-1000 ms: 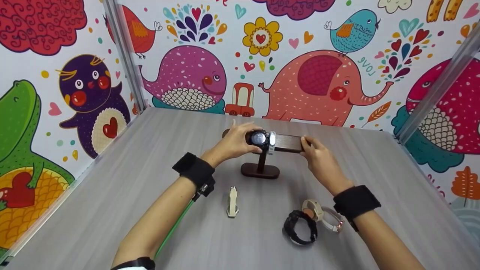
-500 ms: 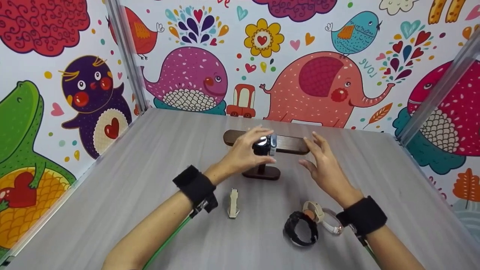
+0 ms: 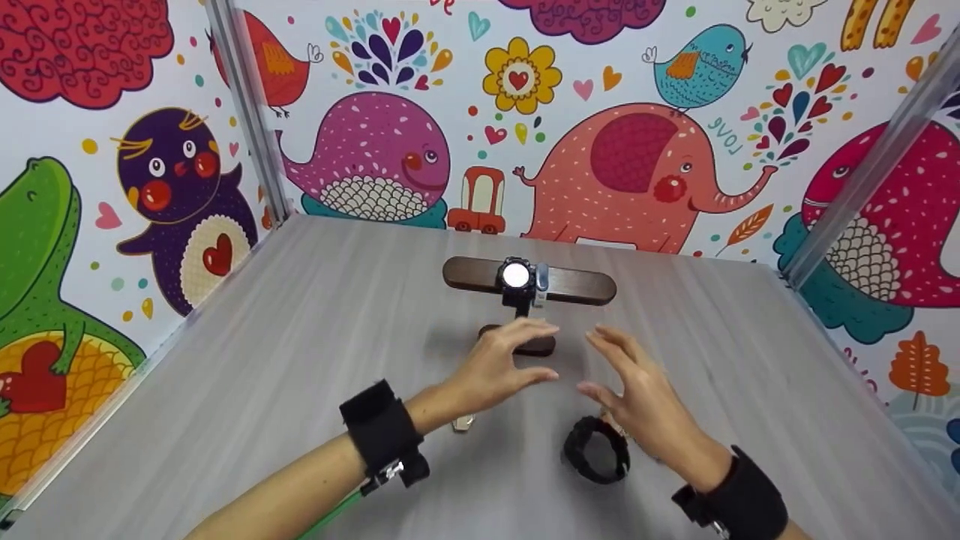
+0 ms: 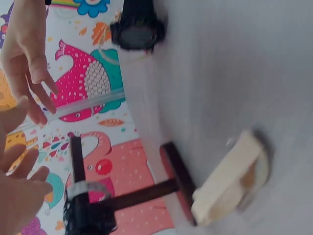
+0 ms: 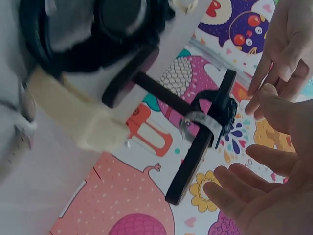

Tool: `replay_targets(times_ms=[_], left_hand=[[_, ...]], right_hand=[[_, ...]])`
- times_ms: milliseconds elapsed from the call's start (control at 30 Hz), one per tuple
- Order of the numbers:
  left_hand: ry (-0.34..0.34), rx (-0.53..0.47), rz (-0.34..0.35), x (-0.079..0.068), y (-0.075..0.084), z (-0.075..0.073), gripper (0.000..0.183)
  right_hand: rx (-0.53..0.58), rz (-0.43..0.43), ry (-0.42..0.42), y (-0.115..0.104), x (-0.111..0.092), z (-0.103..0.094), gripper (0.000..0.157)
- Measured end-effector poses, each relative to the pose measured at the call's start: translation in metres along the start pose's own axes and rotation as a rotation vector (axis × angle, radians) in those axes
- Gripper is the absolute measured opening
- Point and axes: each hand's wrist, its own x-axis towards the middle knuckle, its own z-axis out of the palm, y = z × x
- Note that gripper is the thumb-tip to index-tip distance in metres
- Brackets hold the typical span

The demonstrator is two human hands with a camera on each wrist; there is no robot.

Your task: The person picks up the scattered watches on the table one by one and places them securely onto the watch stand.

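Observation:
A dark wooden T-shaped watch stand (image 3: 581, 286) stands toward the back of the table. Side by side round the middle of its bar are a black watch (image 3: 516, 275) and a pale silver watch (image 3: 541, 285). My left hand (image 3: 499, 366) hovers in front of the stand's base, thumb and fingers apart and holding nothing. Facing it, my right hand (image 3: 646, 394) is likewise spread and holds nothing. Below the right hand a second black watch (image 3: 596, 450) lies on the table. A cream watch (image 4: 227, 181) is mostly hidden beneath my left hand in the head view.
Another cream watch (image 5: 76, 112) and a white-strapped watch (image 5: 14, 134) lie by the black one, largely covered by my right hand in the head view. Printed cartoon walls (image 3: 375, 157) and metal corner posts (image 3: 251, 112) enclose the table (image 3: 330, 300).
Both hands have come away from the stand and moved back toward the person. The left hand let go of the black watch on the bar; the right hand let go of the bar's end.

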Motion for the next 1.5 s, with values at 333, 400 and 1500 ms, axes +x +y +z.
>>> replay_targets(times_ms=[333,400,1500], left_hand=[[-0.163,-0.018,-0.162,-0.021,0.009,0.035,0.044],[-0.194,-0.011,-0.172,-0.024,0.008,0.041,0.043],[-0.56,0.279,-0.1,-0.031,0.012,0.05,0.025]], right_hand=[[0.071,0.194,-0.174,-0.019,-0.033,0.012,0.066],[0.057,0.26,-0.22,-0.021,-0.036,0.012,0.067],[-0.07,0.48,-0.497,-0.021,-0.027,0.016,0.048]])
